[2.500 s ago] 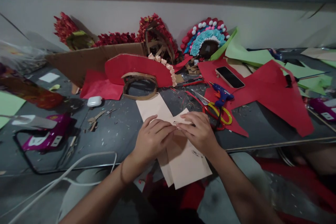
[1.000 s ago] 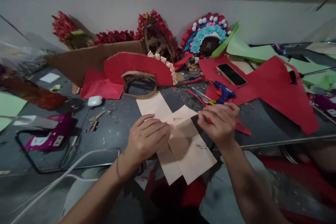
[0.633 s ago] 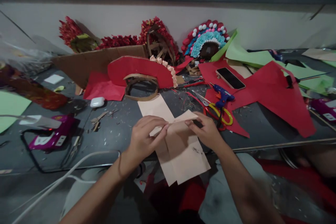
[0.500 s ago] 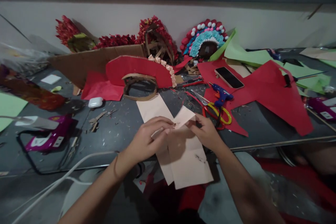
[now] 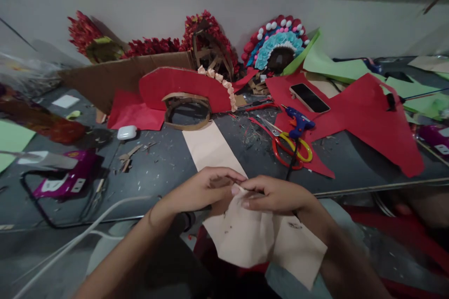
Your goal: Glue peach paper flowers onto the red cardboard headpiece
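Both hands meet at the upper edge of a pale peach paper sheet that hangs past the table's front edge. My left hand pinches it from the left, fingertips close to those of my right hand, which grips the same edge. Dark pen marks show on the sheet, and it is bent, with one part reaching to the lower right. Beyond the hands, a peach paper strip lies flat on the table. A red cardboard headpiece with small peach paper flowers along one edge stands behind it.
Scissors and a blue glue gun lie right of the hands, near a phone on red paper. On the left are an earbud case, a purple power strip and a white cable. Decorated headpieces lean against the wall.
The hands have come closer together and nearer to me, bringing the peach sheet along. It now hangs lower over the table edge and spreads to the right; the strip beyond shows more.
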Demonstrator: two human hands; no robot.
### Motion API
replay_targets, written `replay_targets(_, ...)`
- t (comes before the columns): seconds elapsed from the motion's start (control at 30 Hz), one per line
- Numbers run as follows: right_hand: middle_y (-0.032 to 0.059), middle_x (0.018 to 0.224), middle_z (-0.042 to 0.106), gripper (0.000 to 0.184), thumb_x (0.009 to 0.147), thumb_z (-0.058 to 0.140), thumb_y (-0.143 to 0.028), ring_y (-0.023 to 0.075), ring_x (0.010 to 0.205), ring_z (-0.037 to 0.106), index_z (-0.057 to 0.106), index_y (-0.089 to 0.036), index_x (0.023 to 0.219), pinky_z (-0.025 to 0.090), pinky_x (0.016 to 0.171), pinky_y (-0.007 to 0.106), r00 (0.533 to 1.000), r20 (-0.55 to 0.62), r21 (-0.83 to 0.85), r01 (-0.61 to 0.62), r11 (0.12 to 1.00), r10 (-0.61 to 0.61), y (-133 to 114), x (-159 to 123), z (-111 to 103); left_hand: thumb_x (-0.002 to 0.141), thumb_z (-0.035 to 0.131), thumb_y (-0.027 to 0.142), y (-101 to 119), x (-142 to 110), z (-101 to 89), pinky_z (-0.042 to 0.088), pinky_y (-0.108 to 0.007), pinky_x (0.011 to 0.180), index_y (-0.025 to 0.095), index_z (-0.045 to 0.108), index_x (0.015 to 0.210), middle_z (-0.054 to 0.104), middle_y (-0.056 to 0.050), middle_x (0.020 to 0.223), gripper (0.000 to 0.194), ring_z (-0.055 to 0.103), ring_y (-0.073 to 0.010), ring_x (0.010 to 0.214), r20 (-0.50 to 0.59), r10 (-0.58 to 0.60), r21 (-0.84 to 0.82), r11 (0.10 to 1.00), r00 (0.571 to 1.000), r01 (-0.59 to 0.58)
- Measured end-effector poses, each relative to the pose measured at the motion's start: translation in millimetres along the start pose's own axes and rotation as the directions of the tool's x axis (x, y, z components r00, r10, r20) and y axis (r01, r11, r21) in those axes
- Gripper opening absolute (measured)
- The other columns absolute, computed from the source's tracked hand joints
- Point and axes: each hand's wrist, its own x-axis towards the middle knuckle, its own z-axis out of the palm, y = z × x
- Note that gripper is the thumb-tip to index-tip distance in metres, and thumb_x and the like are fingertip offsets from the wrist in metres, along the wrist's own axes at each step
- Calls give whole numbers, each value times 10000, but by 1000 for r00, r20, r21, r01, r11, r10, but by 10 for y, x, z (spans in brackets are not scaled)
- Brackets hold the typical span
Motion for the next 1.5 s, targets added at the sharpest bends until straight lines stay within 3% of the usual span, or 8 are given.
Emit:
replay_targets(0.17,-47,677,378,141,823,518,-267,66,616,340,537,-128,813,290,565,190,982,171,-136,-59,989,82,-58,29,-124,765,638,239,-57,3,-70,453,-208,671,136,664,816,686,-29,805,118,594,-108,722,91,-146,-59,987,985,152)
replay_targets(0.3,-45,678,377,188,847,491,-327,69,617,331,525,-144,823,279,565,194,988,118,-126,-86,988,101,-197,152,-186,801,588,276,-79,-22,-153,435,-205,657,148,652,827,663,-12,791,145,571,-98,707,52,-153,-45,987,987,155)
replay_targets(0.5,-44,618,400,244,844,471,-356,75,587,343,562,-149,752,263,536,201,992,21,-354,-105,929,121,-391,415,-300,783,592,284,-73,-35,-274,427,-214,647,149,657,816,661,-11,768,153,563,-104,698,-146,-122,34,991,982,128)
replay_targets(0.7,-57,561,382,181,805,466,-241,69,558,342,535,-157,661,261,519,199,993,20,-432,-93,897,113,-409,595,-330,796,538,241,-102,-49,-367,416,-226,630,144,658,796,652,-15,736,155,542,-107,668,-158,-108,153,979,982,132)
replay_targets(1.0,-41,615,443,132,782,467,-193,80,588,373,560,-158,695,280,555,211,990,-137,-339,-67,938,21,-260,614,-295,819,501,267,-107,-36,-363,371,-202,589,149,616,801,562,14,704,165,476,-92,644,-204,-63,119,989,977,89)
replay_targets(1.2,-32,684,431,196,839,487,-347,92,639,385,543,-167,785,300,583,214,975,-216,-124,-73,990,45,-225,556,-299,819,511,333,-100,0,-332,282,-177,451,154,586,792,455,48,590,196,354,-62,492,-320,-73,73,992,945,101)
replay_targets(1.33,-17,736,465,242,828,521,-394,99,686,422,552,-155,842,325,619,217,978,-135,22,-157,987,158,-188,497,-342,814,517,365,-109,2,-348,257,-172,429,154,587,787,409,61,559,224,313,-59,470,-352,-96,73,989,931,130)
replay_targets(1.5,-19,707,460,294,817,525,-440,98,665,416,542,-148,782,327,628,228,974,-22,10,-224,975,224,-119,464,-407,800,515,467,-153,-13,-419,218,-197,435,145,618,664,347,60,507,364,284,-69,476,-396,-93,280,935,914,217)
